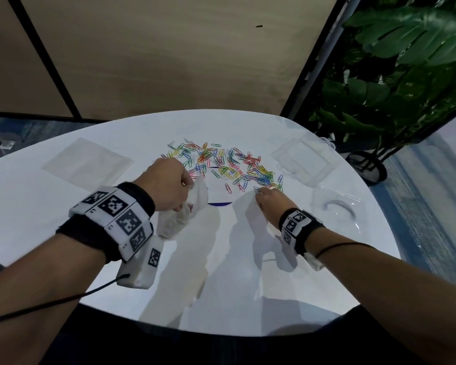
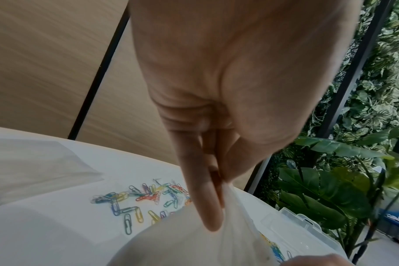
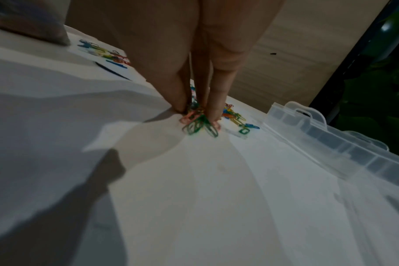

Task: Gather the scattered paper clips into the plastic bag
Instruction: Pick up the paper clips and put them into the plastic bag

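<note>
Paper clips (image 1: 221,164) of many colors lay spread in a wide heap on the white surface (image 1: 50,206), far from done. Left hand (image 1: 166,184) pinched the top of the plastic bag (image 1: 184,209) and held it up beside the heap. Right hand (image 1: 270,202) reached down with fingers (image 3: 219,108) pressed together, pinching a few clips at the near edge. Nearly all the clips were yet to go in. I could not tell whether any were inside the bag.
</note>
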Motion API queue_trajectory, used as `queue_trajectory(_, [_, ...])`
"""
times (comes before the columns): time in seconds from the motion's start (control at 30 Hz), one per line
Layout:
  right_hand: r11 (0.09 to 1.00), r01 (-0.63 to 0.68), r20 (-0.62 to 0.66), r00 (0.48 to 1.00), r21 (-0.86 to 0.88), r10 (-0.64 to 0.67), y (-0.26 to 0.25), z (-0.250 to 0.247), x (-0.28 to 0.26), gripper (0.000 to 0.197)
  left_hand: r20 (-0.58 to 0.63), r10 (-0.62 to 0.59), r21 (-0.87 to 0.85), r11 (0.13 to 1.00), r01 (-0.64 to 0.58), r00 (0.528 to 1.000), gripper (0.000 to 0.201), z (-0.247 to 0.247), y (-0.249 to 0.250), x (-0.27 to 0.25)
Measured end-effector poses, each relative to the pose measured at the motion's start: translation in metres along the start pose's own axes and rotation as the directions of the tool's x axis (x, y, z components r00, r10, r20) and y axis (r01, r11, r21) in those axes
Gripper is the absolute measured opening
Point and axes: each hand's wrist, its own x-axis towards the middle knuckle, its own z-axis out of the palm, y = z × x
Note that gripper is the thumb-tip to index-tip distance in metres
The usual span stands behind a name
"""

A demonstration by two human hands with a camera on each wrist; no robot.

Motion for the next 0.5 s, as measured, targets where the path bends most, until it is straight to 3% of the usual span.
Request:
queue_trajectory(0.07, [0.999,-0.05,0.024,0.998,0.011,0.049,-0.004,-0.009,0.003,0.02,0.033,0.015,0.002,1.0,-0.015,0.999,0.027,0.003,0.007,0.0])
queue_trajectory(0.13, [0.979,-0.182,0.053,0.983,0.089,0.178,-0.004,-0.019,0.005,0.02,0.061,0.038,0.006,0.999,-0.038,0.997,0.027,0.008,0.015,-0.001])
queue_trajectory(0.23, [0.813,-0.409,0.077,0.906,0.415,0.417,0.005,-0.025,0.012,0.015,0.082,0.062,-0.017,0.998,-0.061,0.995,0.028,0.016,0.024,0.001])
queue_trajectory(0.3, [0.569,-0.507,0.183,0.829,0.647,0.529,0.017,-0.024,0.013,0.01,0.085,0.071,-0.055,0.996,-0.066,0.994,0.026,0.021,0.027,0.004])
queue_trajectory(0.37, [0.259,-0.548,0.368,0.776,0.795,0.512,0.029,-0.025,0.011,0.016,0.088,0.07,-0.08,0.995,-0.063,0.994,0.024,0.025,0.032,0.006])
queue_trajectory(0.47, [-0.129,-0.44,0.449,0.779,0.889,0.437,0.029,-0.042,0.007,0.031,0.086,0.059,-0.086,0.995,-0.051,0.995,0.023,0.031,0.037,0.012])
queue_trajectory(0.5, [-0.309,-0.358,0.462,0.79,0.881,0.404,0.023,-0.053,0.006,0.029,0.08,0.05,-0.087,0.995,-0.043,0.996,0.023,0.032,0.038,0.014])
